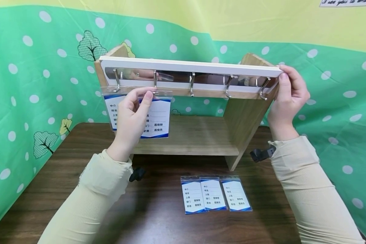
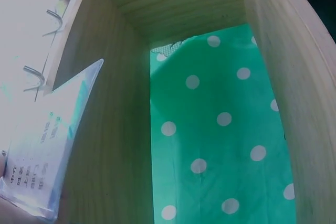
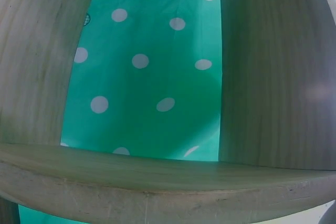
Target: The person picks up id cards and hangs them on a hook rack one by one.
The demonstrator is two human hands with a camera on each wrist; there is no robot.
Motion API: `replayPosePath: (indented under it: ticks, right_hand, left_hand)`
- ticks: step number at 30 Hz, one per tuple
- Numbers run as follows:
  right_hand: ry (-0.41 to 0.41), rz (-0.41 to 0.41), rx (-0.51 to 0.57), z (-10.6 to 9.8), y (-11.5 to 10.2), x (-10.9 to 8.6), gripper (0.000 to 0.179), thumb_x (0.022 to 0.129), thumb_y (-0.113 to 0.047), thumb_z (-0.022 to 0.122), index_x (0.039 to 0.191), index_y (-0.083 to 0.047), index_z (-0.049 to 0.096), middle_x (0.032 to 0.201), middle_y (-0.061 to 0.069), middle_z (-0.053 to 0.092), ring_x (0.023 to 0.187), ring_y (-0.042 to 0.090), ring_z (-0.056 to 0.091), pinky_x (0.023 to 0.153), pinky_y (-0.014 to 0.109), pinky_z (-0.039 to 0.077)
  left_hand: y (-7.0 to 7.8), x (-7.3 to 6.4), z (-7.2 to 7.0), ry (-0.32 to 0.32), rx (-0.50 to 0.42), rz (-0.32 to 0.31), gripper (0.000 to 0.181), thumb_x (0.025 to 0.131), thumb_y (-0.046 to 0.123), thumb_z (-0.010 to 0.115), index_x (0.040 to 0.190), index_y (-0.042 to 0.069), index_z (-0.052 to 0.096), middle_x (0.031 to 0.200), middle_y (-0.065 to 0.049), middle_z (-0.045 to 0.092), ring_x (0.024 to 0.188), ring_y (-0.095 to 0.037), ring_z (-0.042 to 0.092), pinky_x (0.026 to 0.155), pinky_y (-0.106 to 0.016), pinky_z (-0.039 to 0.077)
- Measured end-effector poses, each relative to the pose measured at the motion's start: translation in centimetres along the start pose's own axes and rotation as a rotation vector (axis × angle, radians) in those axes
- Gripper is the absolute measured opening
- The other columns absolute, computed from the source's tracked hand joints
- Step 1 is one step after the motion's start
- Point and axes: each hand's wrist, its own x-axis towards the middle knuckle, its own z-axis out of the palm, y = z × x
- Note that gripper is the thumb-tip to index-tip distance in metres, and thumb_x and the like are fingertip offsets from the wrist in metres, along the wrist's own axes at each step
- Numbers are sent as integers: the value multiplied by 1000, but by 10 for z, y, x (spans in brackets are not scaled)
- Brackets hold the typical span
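Note:
My left hand (image 1: 129, 118) pinches the top of a clear-sleeved name badge (image 1: 160, 118) between thumb and fingers, just under the second hook (image 1: 155, 78) from the left. That badge also shows in the left wrist view as a tilted card (image 2: 47, 140). Another badge (image 1: 109, 106) hangs at the leftmost hook (image 1: 116, 79), partly hidden behind the left hand. At the right end of the white hook rail (image 1: 189, 65), my right hand (image 1: 288, 96) grips the corner, thumb in front. Whether the pinched badge's slot is over the hook tip cannot be seen.
The rail is fixed to a wooden stand (image 1: 186, 135) on a dark wood table (image 1: 158, 217). Three more badges (image 1: 215, 195) lie side by side in front of the stand, two overlapping. A green dotted cloth (image 1: 61, 67) hangs behind.

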Motion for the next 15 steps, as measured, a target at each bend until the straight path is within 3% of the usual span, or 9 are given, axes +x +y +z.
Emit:
replayPosePath:
  ticks: [4, 9, 15]
  right_hand:
    - [2, 0, -1, 0, 0, -1, 16, 85, 5, 55, 91, 7, 70, 88, 18, 69, 67, 18, 56, 59, 22, 40]
    - [1, -3, -6, 4, -6, -3, 17, 86, 5, 54, 91, 8, 70, 87, 18, 69, 59, 14, 49, 55, 21, 35]
    - [5, -2, 17, 8, -12, -4, 16, 85, 7, 54, 89, 10, 69, 86, 17, 69, 70, 19, 59, 70, 25, 47]
  left_hand:
    - [-1, 1, 0, -1, -4, 2, 26, 96, 22, 51, 113, 6, 62, 102, -8, 67, 90, -14, 58, 72, -24, 44]
    - [-1, 2, 0, 1, -28, -22, 27, 96, 23, 51, 112, 6, 63, 101, -10, 67, 89, -14, 59, 73, -24, 46]
    - [-3, 5, -1, 7, -68, -45, 26, 95, 24, 52, 110, 6, 65, 101, -5, 67, 87, -14, 59, 69, -24, 45]
